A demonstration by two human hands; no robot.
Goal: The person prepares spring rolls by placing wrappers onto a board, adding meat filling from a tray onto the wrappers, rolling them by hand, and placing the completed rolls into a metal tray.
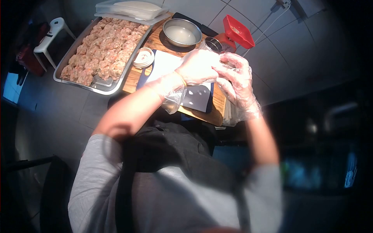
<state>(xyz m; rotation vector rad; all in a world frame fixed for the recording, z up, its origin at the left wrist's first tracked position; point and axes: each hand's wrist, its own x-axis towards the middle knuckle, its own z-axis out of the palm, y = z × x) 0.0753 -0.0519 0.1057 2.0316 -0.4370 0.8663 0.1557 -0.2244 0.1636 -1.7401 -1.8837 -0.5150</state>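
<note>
My left hand [198, 66], in a clear plastic glove, is over the white cutting board [198, 98] with its back towards me. Its fingers look curled in, partly washed out by glare. Close beside it is my right hand [236, 79], also gloved, with bent fingers and thumb turned towards the left hand. The fingers meet or nearly meet. Anything between them is too small or hidden to make out. Just beyond the hands stands a round, dark-rimmed container [213, 44]. Pale strips in a clear plastic wrapping [230, 114] lie below my right hand.
A metal tray [105, 91] of portioned minced-meat mixture [103, 50] is at the left. Behind are a lidded plastic container [134, 11], a steel bowl [182, 32] of whitish liquid and a red scale [237, 32]. Round white pieces [143, 58] are stacked by the board. A white stool [56, 35] stands further left.
</note>
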